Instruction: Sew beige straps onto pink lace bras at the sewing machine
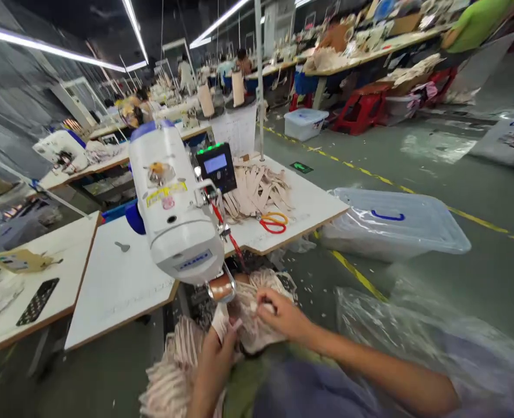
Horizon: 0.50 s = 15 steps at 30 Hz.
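My left hand (pixel 220 343) is closed, with a pale beige fabric strip (pixel 221 321) pinched between thumb and fingers just below the sewing machine's front end. To its right, my right hand (pixel 283 313) has its fingers curled closed on light beige fabric (pixel 252 322) over my lap; the exact piece is blurred. A white sewing machine (pixel 174 203) stands above both hands, its needle area partly hidden. Gathered beige strips (pixel 170 371) hang in a thick bundle left of my left forearm.
On the white table (pixel 313 200) lie a heap of beige strips (pixel 259 188) and red-and-orange-handled scissors (pixel 274 222). A control panel (pixel 216 167) stands beside the machine. A lidded clear plastic box (pixel 396 223) is on the floor at right, near clear plastic sheeting (pixel 396 325).
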### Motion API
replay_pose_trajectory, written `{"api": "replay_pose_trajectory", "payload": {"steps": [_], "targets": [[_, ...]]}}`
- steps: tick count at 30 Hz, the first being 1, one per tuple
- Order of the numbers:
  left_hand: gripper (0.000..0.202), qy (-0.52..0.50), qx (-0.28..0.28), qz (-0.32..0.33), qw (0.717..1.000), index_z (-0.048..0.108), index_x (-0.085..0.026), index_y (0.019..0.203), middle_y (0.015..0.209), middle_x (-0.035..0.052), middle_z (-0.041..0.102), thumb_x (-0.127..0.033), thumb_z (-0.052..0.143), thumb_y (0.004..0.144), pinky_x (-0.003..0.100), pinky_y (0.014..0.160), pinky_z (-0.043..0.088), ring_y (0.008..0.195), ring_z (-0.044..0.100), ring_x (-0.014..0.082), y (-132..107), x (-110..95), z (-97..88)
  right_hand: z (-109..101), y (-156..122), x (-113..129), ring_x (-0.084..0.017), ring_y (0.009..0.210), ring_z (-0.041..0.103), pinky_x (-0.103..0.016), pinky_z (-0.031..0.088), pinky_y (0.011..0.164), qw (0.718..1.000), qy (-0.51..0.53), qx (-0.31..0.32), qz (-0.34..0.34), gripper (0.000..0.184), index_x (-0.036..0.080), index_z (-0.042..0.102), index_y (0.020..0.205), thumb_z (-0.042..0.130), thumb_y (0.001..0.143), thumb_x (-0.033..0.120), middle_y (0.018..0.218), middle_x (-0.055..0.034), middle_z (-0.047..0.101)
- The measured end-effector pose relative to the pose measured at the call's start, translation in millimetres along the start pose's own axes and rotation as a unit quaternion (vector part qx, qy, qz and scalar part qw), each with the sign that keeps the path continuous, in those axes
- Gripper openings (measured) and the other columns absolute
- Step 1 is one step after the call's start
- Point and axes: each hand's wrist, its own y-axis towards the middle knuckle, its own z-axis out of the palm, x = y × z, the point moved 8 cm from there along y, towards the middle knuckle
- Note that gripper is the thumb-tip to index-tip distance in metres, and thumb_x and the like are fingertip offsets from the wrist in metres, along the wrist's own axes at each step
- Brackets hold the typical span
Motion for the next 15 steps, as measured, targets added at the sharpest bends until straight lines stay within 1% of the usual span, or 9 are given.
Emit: {"api": "replay_pose_trajectory", "payload": {"steps": [1, 2, 3, 4, 6, 8, 10, 12, 15], "targets": [[0.036, -0.029, 0.005, -0.018, 0.999, 0.069, -0.015, 0.087, 0.067, 0.0000, 0.064, -0.048, 0.078, 0.077, 0.026, 0.058, 0.049, 0.055, 0.054, 0.0111, -2, 13, -0.2, -3, -1, -7, -0.019, 0.075, 0.063, -0.032, 0.050, 0.070, 1.000, -0.003, 0.003, 0.018, 0.011, 0.023, 0.059, 0.089, 0.050, 0.086, 0.030, 0.082, -0.0025, 0.067], [0.042, -0.061, -0.003, -0.031, 0.998, 0.068, -0.015, 0.091, 0.070, 0.0005, 0.066, -0.052, 0.079, 0.074, 0.025, 0.057, 0.047, 0.054, 0.053, 0.0099, -3, 24, -2.1, -5, -1, -13, -0.018, 0.073, 0.061, -0.031, 0.049, 0.070, 0.999, -0.008, 0.006, 0.031, 0.014, 0.022, 0.060, 0.093, 0.049, 0.089, 0.031, 0.083, -0.0027, 0.067], [0.046, -0.090, -0.015, -0.043, 0.995, 0.068, -0.015, 0.094, 0.075, 0.0018, 0.069, -0.054, 0.079, 0.073, 0.024, 0.056, 0.046, 0.054, 0.052, 0.0090, -3, 34, -4.0, -5, -2, -14, -0.018, 0.076, 0.061, -0.031, 0.049, 0.073, 0.999, -0.019, 0.013, 0.028, 0.017, 0.021, 0.062, 0.097, 0.050, 0.091, 0.031, 0.088, -0.0039, 0.068], [0.048, -0.115, -0.025, -0.056, 0.991, 0.067, -0.015, 0.097, 0.076, 0.0024, 0.070, -0.054, 0.079, 0.072, 0.023, 0.055, 0.045, 0.054, 0.053, 0.0089, -2, 42, -4.7, -4, -4, -11, -0.018, 0.079, 0.062, -0.031, 0.048, 0.074, 0.999, -0.039, 0.021, 0.004, 0.018, 0.021, 0.064, 0.100, 0.049, 0.094, 0.030, 0.091, -0.0051, 0.069], [0.048, -0.157, -0.042, -0.074, 0.984, 0.067, -0.013, 0.098, 0.077, 0.0034, 0.070, -0.053, 0.078, 0.073, 0.023, 0.055, 0.045, 0.056, 0.055, 0.0092, 1, 52, -3.2, 3, -8, 5, -0.018, 0.086, 0.065, -0.031, 0.049, 0.078, 0.995, -0.066, 0.033, -0.065, 0.019, 0.021, 0.066, 0.102, 0.049, 0.097, 0.028, 0.095, -0.0064, 0.071], [0.045, -0.190, -0.056, -0.077, 0.977, 0.067, -0.013, 0.096, 0.077, 0.0031, 0.070, -0.049, 0.080, 0.072, 0.023, 0.059, 0.048, 0.059, 0.058, 0.0095, 2, 55, 1.6, 10, -13, 24, -0.017, 0.088, 0.066, -0.030, 0.051, 0.080, 0.989, -0.071, 0.035, -0.127, 0.018, 0.021, 0.067, 0.103, 0.049, 0.098, 0.025, 0.095, -0.0060, 0.073], [0.041, -0.213, -0.068, -0.067, 0.972, 0.068, -0.014, 0.092, 0.076, 0.0012, 0.070, -0.045, 0.082, 0.070, 0.023, 0.065, 0.050, 0.063, 0.060, 0.0098, 2, 54, 7.4, 17, -16, 37, -0.016, 0.088, 0.067, -0.030, 0.052, 0.080, 0.985, -0.063, 0.024, -0.159, 0.017, 0.021, 0.067, 0.102, 0.051, 0.098, 0.023, 0.093, -0.0052, 0.073], [0.038, -0.243, -0.074, -0.057, 0.966, 0.069, -0.016, 0.092, 0.077, 0.0000, 0.071, -0.041, 0.085, 0.068, 0.024, 0.071, 0.052, 0.069, 0.064, 0.0112, 2, 52, 12.9, 23, -14, 43, -0.016, 0.088, 0.067, -0.029, 0.052, 0.079, 0.984, -0.058, 0.010, -0.170, 0.016, 0.021, 0.067, 0.101, 0.051, 0.098, 0.023, 0.093, -0.0051, 0.073], [0.038, -0.276, -0.070, -0.051, 0.957, 0.072, -0.017, 0.100, 0.092, 0.0029, 0.076, -0.035, 0.085, 0.069, 0.027, 0.082, 0.054, 0.084, 0.070, 0.0156, 0, 51, 19.1, 29, -8, 40, -0.016, 0.089, 0.066, -0.028, 0.051, 0.077, 0.985, -0.059, 0.000, -0.161, 0.017, 0.021, 0.067, 0.102, 0.051, 0.098, 0.024, 0.094, -0.0054, 0.073]]}}
